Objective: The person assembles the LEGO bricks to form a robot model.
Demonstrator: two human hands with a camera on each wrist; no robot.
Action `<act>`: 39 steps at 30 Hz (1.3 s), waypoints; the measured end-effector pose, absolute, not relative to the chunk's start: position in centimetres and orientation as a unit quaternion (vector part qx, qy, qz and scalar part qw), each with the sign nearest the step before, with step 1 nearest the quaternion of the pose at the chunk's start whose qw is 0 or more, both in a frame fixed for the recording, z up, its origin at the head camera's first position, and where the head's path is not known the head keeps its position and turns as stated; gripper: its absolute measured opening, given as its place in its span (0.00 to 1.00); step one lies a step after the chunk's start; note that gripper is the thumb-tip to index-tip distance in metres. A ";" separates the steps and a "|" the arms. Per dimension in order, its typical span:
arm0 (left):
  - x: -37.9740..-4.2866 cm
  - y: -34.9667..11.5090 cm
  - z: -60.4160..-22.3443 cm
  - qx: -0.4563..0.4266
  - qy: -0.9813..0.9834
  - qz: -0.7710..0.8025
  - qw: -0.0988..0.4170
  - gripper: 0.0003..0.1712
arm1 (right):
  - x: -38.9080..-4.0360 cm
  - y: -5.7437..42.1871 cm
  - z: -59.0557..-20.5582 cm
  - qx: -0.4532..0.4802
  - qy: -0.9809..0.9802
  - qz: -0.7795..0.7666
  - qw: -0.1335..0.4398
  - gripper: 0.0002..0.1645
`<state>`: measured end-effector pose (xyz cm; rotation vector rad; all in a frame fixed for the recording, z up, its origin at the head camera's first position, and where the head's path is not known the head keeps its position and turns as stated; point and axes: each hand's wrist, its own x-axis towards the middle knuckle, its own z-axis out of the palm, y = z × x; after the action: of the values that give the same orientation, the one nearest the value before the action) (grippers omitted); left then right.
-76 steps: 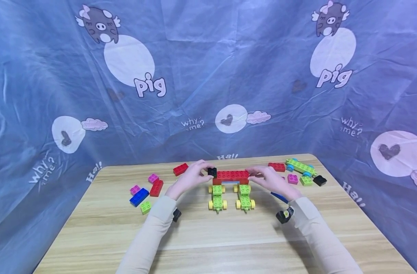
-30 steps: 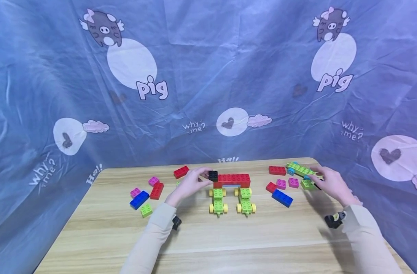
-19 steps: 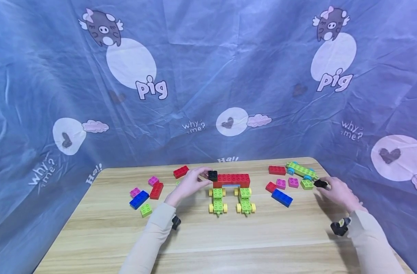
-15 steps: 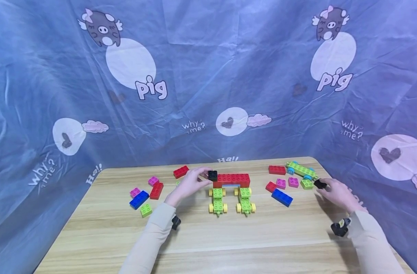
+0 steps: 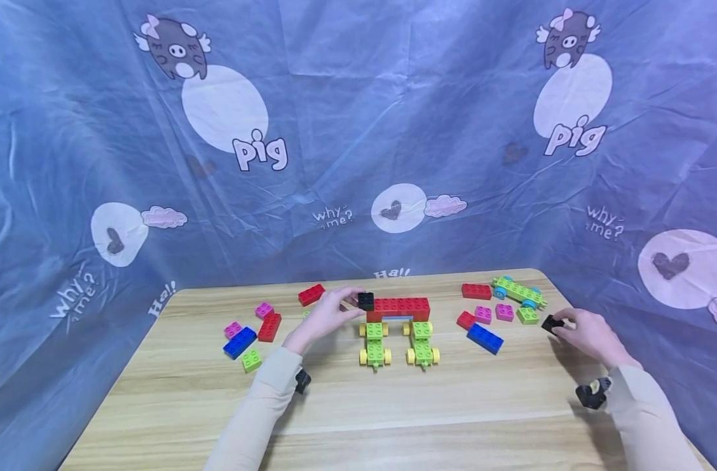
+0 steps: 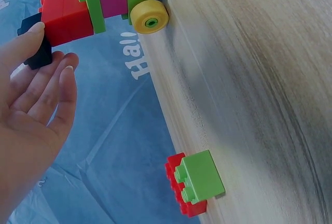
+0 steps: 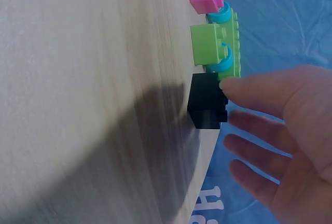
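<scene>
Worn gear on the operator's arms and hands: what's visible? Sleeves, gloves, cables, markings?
Left sleeve and right sleeve: both long, plain off-white or cream, reaching about the wrist. Left hand and right hand are bare, no gloves. A small black device sits at each wrist, left and right; the right one shows a pale patch, too small to read. No cables visible.

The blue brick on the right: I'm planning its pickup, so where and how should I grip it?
Perhaps pinch the blue brick across its long sides toward the right end, from above: it lies studs up, with a small red brick by its left end.
</scene>
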<state>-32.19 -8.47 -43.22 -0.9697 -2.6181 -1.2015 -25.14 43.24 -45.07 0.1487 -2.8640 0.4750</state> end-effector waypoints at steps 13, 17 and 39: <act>-32.3 -8.4 -43.2 -0.300 -0.867 -0.396 0.027 0.24 | -25.2 43.7 -45.8 0.010 -0.981 0.173 0.084 0.33; -32.3 -8.3 -43.2 -0.301 -0.868 -0.393 0.025 0.24 | -25.3 43.9 -46.2 0.002 -0.982 0.168 0.082 0.31; -32.2 -8.4 -43.1 -0.310 -0.863 -0.397 0.031 0.24 | -25.0 41.9 -45.2 0.025 -0.971 0.187 0.147 0.22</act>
<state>-32.23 -8.37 -43.13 -0.9547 -2.6602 -1.2223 -25.02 41.92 -45.15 0.0720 -2.7934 0.5378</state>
